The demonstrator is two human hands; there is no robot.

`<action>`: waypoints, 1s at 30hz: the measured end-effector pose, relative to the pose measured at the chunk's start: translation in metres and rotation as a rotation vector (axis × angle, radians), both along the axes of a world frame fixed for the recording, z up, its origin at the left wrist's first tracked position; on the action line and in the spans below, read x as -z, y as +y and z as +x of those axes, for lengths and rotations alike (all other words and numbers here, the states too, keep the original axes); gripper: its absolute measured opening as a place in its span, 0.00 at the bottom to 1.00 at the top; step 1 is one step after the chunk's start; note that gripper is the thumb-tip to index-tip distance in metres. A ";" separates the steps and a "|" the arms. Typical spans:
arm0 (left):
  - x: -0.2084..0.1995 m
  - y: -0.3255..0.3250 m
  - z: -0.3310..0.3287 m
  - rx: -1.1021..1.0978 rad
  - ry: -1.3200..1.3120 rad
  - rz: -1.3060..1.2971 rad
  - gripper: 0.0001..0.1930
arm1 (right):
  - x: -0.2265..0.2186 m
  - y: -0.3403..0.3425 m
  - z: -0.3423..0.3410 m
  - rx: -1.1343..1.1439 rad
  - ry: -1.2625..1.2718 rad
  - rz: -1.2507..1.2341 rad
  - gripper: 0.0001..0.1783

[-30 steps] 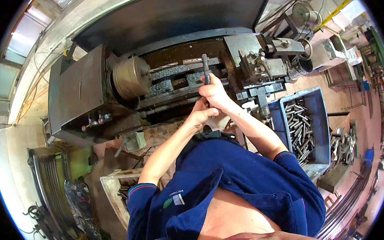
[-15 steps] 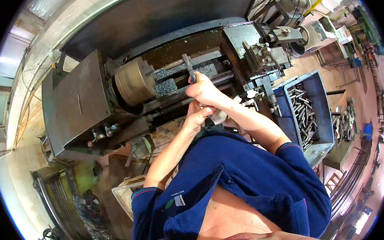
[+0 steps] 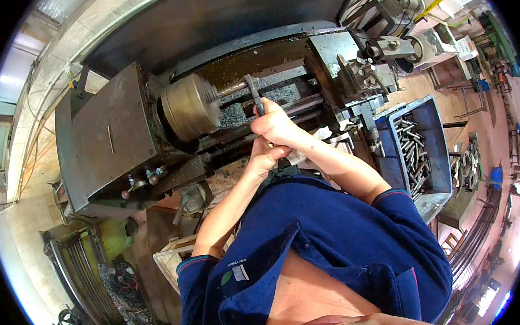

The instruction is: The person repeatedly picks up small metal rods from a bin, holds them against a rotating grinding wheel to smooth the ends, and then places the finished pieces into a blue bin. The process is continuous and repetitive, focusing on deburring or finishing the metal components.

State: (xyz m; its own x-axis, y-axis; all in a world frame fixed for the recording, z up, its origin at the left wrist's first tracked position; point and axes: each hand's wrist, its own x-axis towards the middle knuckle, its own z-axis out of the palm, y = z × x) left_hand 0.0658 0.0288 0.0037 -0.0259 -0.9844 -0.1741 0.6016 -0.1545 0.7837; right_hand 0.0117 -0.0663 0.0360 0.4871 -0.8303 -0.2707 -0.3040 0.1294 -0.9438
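My right hand [image 3: 274, 122] is closed around the handle of a dark metal tool with a short crosswise head [image 3: 255, 91]. That head meets the free end of a round metal bar [image 3: 232, 88] sticking out of the lathe chuck [image 3: 185, 107]. The chuck's jaws look smeared, as in spinning. Just below the right hand, close to my body, my left hand [image 3: 265, 156] is closed with its thumb on top. Whether it grips the tool's lower end or something else is hidden.
Metal chips [image 3: 232, 115] lie on the lathe bed. To the left is the headstock [image 3: 108, 132] with levers [image 3: 152, 179]. The tool post [image 3: 364, 74] stands right of my hands. A blue bin [image 3: 442, 153] holds many metal pins. A dark splash guard [image 3: 223, 17] rises behind.
The chuck's jaws are more blurred now, and the bar shows shorter and thicker. The lathe has shifted slightly in the view. Both hands keep nearly the same place and grip.
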 end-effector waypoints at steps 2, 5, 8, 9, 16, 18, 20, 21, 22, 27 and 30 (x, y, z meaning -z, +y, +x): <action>0.006 -0.003 -0.002 0.022 -0.015 -0.014 0.29 | -0.009 0.000 -0.009 0.033 -0.029 0.031 0.16; 0.007 -0.006 -0.008 0.003 -0.012 -0.006 0.25 | 0.007 -0.007 -0.017 0.082 -0.005 0.051 0.15; -0.001 -0.003 0.002 -0.023 -0.038 0.034 0.22 | 0.006 -0.001 -0.001 0.032 -0.010 -0.036 0.14; 0.002 -0.002 0.003 -0.003 -0.044 0.036 0.22 | -0.007 0.004 0.003 0.046 -0.036 -0.026 0.14; 0.005 -0.006 -0.005 0.003 -0.065 0.045 0.25 | -0.006 -0.001 -0.011 0.076 -0.029 0.045 0.14; 0.001 -0.006 0.005 0.036 -0.092 0.008 0.24 | 0.000 -0.001 -0.001 0.042 -0.034 0.003 0.15; 0.010 -0.004 0.004 0.069 -0.097 -0.008 0.28 | -0.001 -0.002 -0.005 0.034 -0.020 -0.008 0.14; 0.011 -0.004 0.005 0.084 -0.098 -0.017 0.30 | 0.000 -0.002 -0.007 0.028 -0.011 -0.014 0.14; 0.003 -0.007 -0.003 0.047 -0.055 -0.015 0.27 | -0.008 -0.002 -0.011 0.048 -0.024 -0.002 0.12; 0.016 -0.005 -0.003 -0.002 -0.022 -0.018 0.29 | -0.011 0.001 -0.008 0.072 0.016 -0.039 0.12; 0.010 0.001 0.008 0.025 -0.084 0.004 0.25 | -0.010 0.003 0.001 0.009 0.019 0.002 0.14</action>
